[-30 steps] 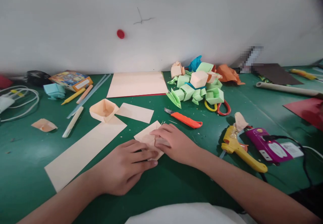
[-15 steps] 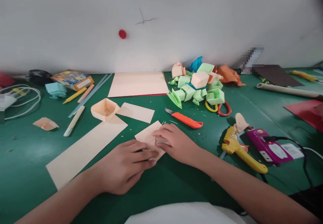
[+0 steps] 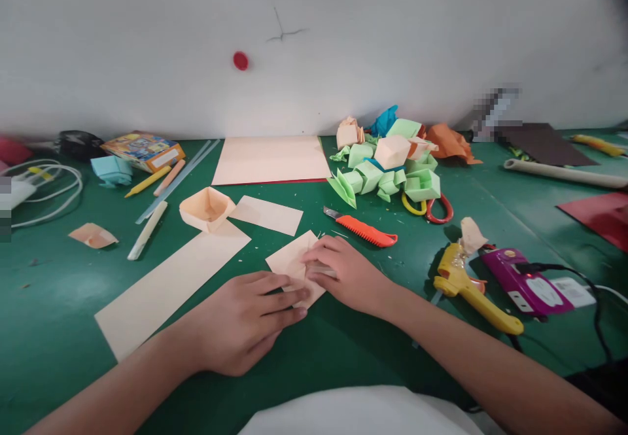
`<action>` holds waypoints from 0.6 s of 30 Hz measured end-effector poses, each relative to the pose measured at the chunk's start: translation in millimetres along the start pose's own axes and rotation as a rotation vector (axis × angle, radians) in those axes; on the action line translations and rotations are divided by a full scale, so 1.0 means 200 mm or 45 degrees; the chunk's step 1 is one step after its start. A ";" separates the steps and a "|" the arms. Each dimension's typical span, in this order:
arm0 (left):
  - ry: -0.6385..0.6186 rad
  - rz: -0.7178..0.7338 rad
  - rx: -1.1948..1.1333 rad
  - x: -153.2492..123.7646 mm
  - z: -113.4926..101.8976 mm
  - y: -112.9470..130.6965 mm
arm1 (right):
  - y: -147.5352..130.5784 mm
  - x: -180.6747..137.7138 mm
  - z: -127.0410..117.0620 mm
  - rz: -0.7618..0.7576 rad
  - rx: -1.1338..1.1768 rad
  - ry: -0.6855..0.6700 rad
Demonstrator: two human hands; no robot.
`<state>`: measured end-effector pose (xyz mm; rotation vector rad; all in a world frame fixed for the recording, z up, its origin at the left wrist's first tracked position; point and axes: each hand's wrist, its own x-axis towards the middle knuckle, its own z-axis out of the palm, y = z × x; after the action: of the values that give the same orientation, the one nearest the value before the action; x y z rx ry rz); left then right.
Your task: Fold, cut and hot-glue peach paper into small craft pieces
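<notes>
A small piece of peach paper (image 3: 289,255), partly folded, lies on the green table in front of me. My left hand (image 3: 245,320) rests on its lower left part, palm down, with the fingers stretched out and slightly apart. From the other side, my right hand (image 3: 348,271) has its fingers curled and closed on a raised fold of the same paper. The fingers cover much of the folded middle. Just beyond the right hand lies an orange utility knife (image 3: 367,231) with its blade out. A folded peach paper box (image 3: 207,209) stands open-topped at the upper left.
A long peach strip (image 3: 171,291) and a shorter one (image 3: 267,214) lie left of centre. Folded paper pieces (image 3: 370,176) are heaped at the back, beside scissors (image 3: 439,209). At right are a yellow glue gun (image 3: 473,297) and a purple power strip (image 3: 527,281) with cords.
The view has shifted slightly, so everything sits a little further right and higher. Both hands stay on the peach paper in almost the same pose.
</notes>
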<state>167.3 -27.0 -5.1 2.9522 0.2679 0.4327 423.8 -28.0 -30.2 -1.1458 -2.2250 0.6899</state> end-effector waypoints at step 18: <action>0.009 -0.041 -0.024 0.01 0.01 -0.01 | 0.01 -0.06 -0.06 -0.102 -0.131 -0.096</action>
<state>168.9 -25.1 -6.8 2.9237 0.3104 0.4390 438.1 -34.6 -25.2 -1.0894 -2.3806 0.6010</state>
